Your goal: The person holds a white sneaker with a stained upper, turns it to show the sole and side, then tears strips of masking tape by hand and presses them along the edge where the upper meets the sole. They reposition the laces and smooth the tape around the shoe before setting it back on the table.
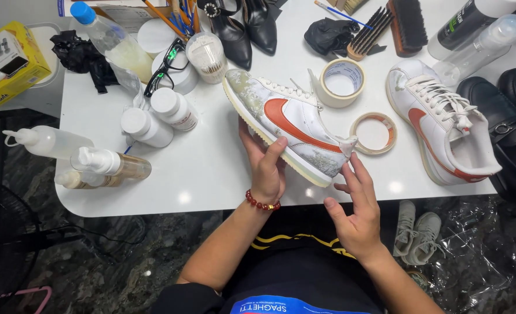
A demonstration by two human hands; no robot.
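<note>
Head view: left hand (265, 168) clamped under the stained white sneaker (287, 125), tipped sideways above the desk (211, 168) edge to show the grime, right hand (357, 209) open, fingertips maybe just touching the heel, tape rolls (342, 81) and bottles (159, 116) parked within reach.

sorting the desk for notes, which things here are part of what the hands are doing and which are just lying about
In hand:
left hand
right hand
dirty sneaker

Lying about:
second sneaker
tape rolls
brushes
bottles
glasses
black heels
</note>
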